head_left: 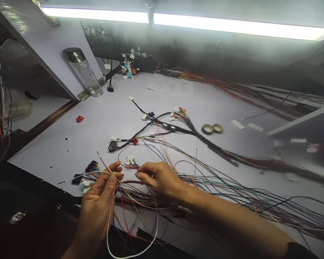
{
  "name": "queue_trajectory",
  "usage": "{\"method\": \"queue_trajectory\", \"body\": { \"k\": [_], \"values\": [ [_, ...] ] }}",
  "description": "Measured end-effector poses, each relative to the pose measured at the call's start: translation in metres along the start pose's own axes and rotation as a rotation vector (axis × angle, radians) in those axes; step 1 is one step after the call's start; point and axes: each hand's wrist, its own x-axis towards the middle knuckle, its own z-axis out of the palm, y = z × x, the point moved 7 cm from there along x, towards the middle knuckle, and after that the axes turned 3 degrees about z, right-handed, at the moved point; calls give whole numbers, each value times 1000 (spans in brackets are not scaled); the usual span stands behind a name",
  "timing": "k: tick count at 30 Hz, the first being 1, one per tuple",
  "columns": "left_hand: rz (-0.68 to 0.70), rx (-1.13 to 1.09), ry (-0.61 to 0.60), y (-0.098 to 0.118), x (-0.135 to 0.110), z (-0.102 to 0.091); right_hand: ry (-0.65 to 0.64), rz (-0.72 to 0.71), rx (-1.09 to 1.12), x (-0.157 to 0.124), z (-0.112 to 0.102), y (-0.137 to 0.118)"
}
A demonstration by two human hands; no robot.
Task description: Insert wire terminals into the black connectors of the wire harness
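My left hand (98, 203) is closed in a pinch on a few thin wires. Among them are a white wire (83, 175) pointing left and a red wire (103, 162) with a metal terminal at its upper end. Below the fingers a white wire loop (156, 225) hangs past the table edge. My right hand (160, 178) is just to the right, thumb and forefinger brought together; whatever lies between them is too small to make out. Behind the left hand are a black connector (91, 166) and a white connector (129, 160) with coloured wires.
A taped black wiring harness (178, 128) lies across the mid-table. Around it are tape rolls (207, 129), a red connector (80, 118), a paper sheet (172, 86) and a glass bottle (86, 75). Loose wires (232, 189) run off right, beneath my right forearm.
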Motion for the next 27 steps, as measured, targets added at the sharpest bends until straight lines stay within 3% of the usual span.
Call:
{"method": "queue_trajectory", "body": {
  "k": [5, 8, 12, 15, 17, 23, 27],
  "values": [
    [-81, 32, -49, -6, 1, 4, 204, -223, -24, 3, -24, -14],
    [-134, 34, -183, -13, -4, 17, 111, -249, 131, 0, -20, -24],
    [-138, 103, -364, -18, -12, 33, -47, -108, 512, -2, -7, -18],
    [-115, 172, -432, -19, -16, 39, -188, -16, 800, -2, 5, -11],
    [-107, 204, -450, -19, -18, 42, -186, 3, 873, 0, 5, -6],
    [-87, 339, -387, -14, -22, 42, 50, -67, 673, 2, -18, -4],
    [-116, 286, -432, -15, -24, 44, 59, -147, 391, -3, -23, -14]
  ]
}}
